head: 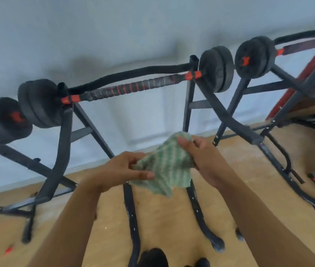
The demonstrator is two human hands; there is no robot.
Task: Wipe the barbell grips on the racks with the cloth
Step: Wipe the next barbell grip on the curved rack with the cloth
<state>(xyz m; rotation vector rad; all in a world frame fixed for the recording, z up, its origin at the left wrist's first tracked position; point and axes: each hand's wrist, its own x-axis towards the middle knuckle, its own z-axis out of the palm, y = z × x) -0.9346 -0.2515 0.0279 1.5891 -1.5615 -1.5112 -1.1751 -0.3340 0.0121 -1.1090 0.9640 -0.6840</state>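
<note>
Right now I have the green cloth (167, 168) pinched between my left hand (123, 171) and right hand (203, 160), near me and well short of the barbell grip (131, 87) on the far rack (64, 135). Bunched loosely, it could slip off the bar mid-wipe.

Grip (125, 89) open from front; plates (217, 69) block ends.

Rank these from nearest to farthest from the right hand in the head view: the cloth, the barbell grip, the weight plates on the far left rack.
1. The cloth, held in the right hand and the left hand.
2. The barbell grip, up ahead on the middle rack.
3. The weight plates, far left.
</note>
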